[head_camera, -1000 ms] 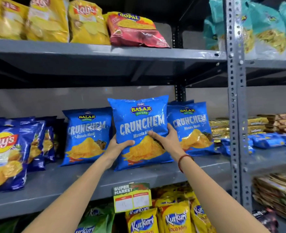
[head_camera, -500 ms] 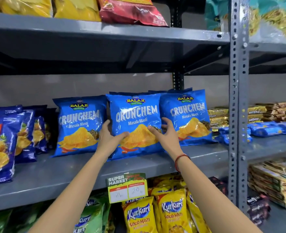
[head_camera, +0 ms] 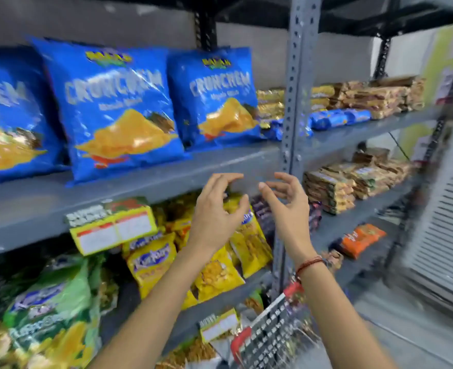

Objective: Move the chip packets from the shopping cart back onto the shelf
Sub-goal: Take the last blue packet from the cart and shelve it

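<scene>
Fingers (head_camera: 229, 179) on both hands are curling apart, holding nothing. The shopping cart (head_camera: 270, 334) is sitting low, below the right hand (head_camera: 286, 209), the nearer one.

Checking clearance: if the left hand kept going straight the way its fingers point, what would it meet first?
Probably the front edge of the grey shelf: the left hand, open and empty, has fingers curled up towards it, just below the Crunchem packets. Depth is unclear with the motion blur.

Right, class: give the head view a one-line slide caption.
Both hands, left and right, empty below three blue Crunchem packets on the shelf.
</scene>
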A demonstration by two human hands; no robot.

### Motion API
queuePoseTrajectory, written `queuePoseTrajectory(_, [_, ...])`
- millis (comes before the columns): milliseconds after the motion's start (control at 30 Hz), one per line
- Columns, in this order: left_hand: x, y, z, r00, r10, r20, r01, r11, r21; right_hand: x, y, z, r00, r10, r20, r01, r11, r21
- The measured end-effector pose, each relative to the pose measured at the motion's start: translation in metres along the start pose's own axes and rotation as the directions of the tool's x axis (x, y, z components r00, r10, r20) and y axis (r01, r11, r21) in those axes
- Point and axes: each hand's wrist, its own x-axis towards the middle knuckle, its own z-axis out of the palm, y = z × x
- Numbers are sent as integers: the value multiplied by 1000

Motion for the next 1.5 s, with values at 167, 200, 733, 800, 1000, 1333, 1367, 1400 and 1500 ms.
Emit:
queuePoseTrajectory(167, [-71, -16, 97, 930, -99, 355, 136, 987, -81, -50, 78, -93, 961, 212, -178, -236, 963, -128])
queuePoseTrajectory(200, [-86, -19, 115, 904, -111, 414, 154, 986, -71, -60, 94, -110, 943, 257, -213, -289, 947, -139])
queuePoseTrajectory(733, [-345, -72, 288, -107, -362, 926, 341, 862, 376, -326, 301, -307, 311, 731, -607, -936, 126, -328])
queuePoseTrajectory(800, [-367, -79, 302, -209, -375, 903, 292, 858, 424, -350, 314, -319, 243, 748, -617, -957, 81, -279])
queuePoseTrajectory(1000, [-416, -86, 345, -325, -397, 858, 294, 820, 491, -367, 345, -338, 107, 847, -520, -982, 173, 79])
queuePoseTrajectory(1333, [-465, -93, 379, -439, -490, 753, 490, 572, 657, -387, 399, -348, 69, 905, -420, -957, 179, 228])
queuePoseTrajectory(1367, [-474, -104, 381, -432, -495, 754, 513, 552, 657, -385, 395, -346, 85, 904, -419, -956, 192, 221])
queuePoseTrajectory(1400, [-488, -120, 383, -443, -479, 758, 545, 527, 652, -385, 393, -344, 101, 905, -414, -951, 210, 228])
queuePoseTrajectory(1500, [-467, -109, 376, -485, -438, 757, 596, 467, 653, -383, 384, -338, 127, 898, -420, -939, 246, 242])
